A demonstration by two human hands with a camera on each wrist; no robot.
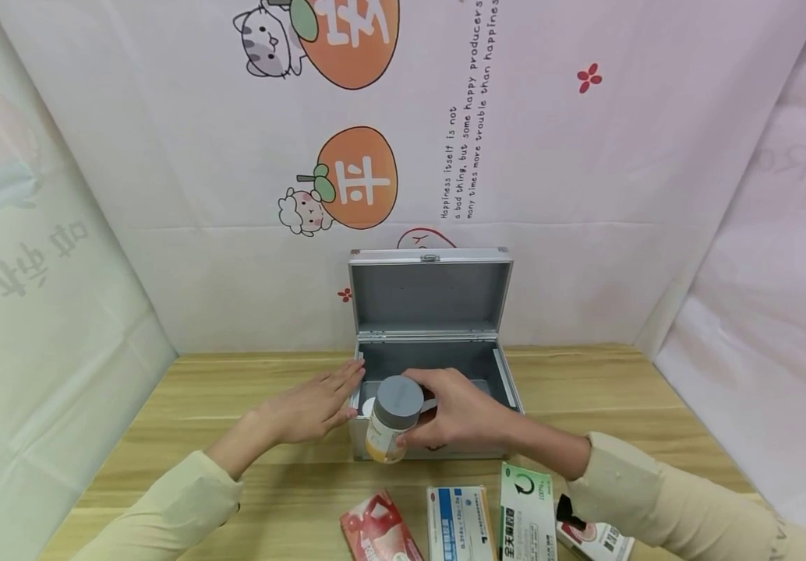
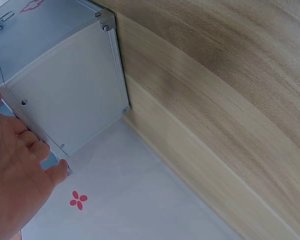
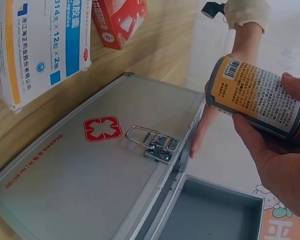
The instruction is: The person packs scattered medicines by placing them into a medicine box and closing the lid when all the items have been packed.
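Observation:
A silver metal first-aid case stands on the table with its lid raised. My right hand grips a pill bottle with a grey cap and a white and orange label, above the case's front left corner. The printed label faces the right wrist view, where fingers and thumb hold the bottle around its side. My left hand rests at the case's left rim, its fingers extended. In the left wrist view, that hand touches the top edge. A small white round thing shows inside, partly hidden by the bottle.
Near the table's front edge lie a red box, a blue and white medicine box, a green and white box and a white box partly under the right sleeve. A printed cloth hangs behind the case.

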